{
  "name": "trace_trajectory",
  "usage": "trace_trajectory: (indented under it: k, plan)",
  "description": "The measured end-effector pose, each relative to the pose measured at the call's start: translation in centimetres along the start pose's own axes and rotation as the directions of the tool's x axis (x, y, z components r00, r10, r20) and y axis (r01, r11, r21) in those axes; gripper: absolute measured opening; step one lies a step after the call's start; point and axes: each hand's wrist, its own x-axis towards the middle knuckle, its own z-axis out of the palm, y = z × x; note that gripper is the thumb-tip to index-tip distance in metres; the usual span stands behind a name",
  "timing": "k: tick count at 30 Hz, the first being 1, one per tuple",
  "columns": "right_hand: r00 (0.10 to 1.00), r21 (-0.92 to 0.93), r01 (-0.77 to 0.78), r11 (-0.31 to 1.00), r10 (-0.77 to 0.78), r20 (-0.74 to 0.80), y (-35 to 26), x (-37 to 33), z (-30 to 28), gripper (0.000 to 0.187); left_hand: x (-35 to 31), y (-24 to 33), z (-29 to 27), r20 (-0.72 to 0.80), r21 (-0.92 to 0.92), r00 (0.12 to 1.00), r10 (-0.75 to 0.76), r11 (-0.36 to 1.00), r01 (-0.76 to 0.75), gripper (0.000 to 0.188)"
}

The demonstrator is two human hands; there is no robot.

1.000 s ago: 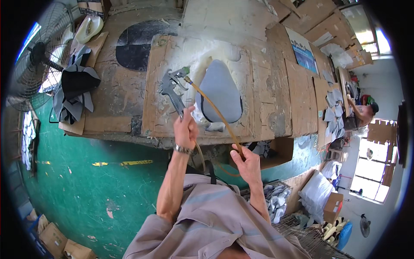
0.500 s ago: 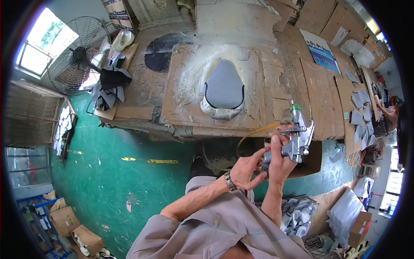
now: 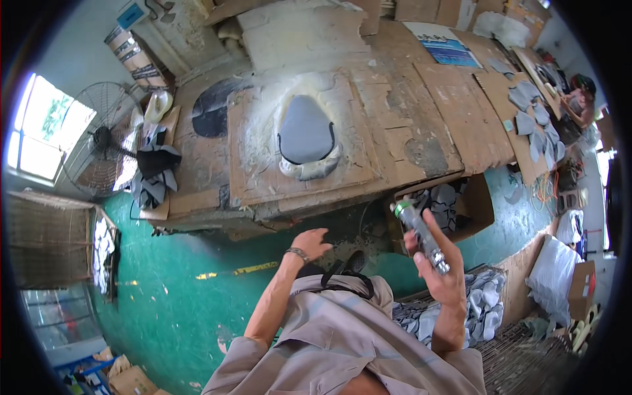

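My right hand (image 3: 442, 273) is wrapped round a metal spray gun (image 3: 419, 227) with a green-ringed end, held above an open cardboard box. My left hand (image 3: 311, 245), with a watch on its wrist, hangs in front of the table edge. Its fingers point right and hold nothing. On the table beyond lies a grey teardrop-shaped piece (image 3: 305, 131) with a dark edge, over a pale, whitish form (image 3: 311, 169). Neither hand touches it.
Worn cardboard covers the table (image 3: 395, 131), whitish residue round the grey piece. The cardboard box (image 3: 479, 209) below holds grey pieces. A large fan (image 3: 102, 138) stands left. More grey pieces (image 3: 540, 128) lie at right, near another person (image 3: 579, 105). Grey pieces (image 3: 484, 303) sit beside me.
My left hand has come away from the spray gun and moved left. My right hand has lowered and turned the gun. The view has shifted right, showing the box's contents.
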Motion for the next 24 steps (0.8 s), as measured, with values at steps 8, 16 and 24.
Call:
trace_trajectory:
  k: [8,16,24]
  plan:
    - [0.988,-0.370,0.143,0.918,-0.108,0.114,-7.4,-1.8,5.5,0.063,-10.9,-28.3,13.0,0.459,0.058,0.597,-0.658,0.693,0.719,0.042]
    - [0.990,-0.567,0.113,0.816,-0.042,0.137,-10.6,-2.7,9.3,0.063,-18.1,-27.9,14.7,0.442,-0.709,0.449,-0.776,0.005,0.705,0.025]
    - [1.000,-0.580,0.029,0.814,-0.020,0.022,-11.5,-3.1,12.5,0.060,-17.2,-31.0,14.6,0.445,-0.760,0.472,-0.761,-0.041,0.649,0.023]
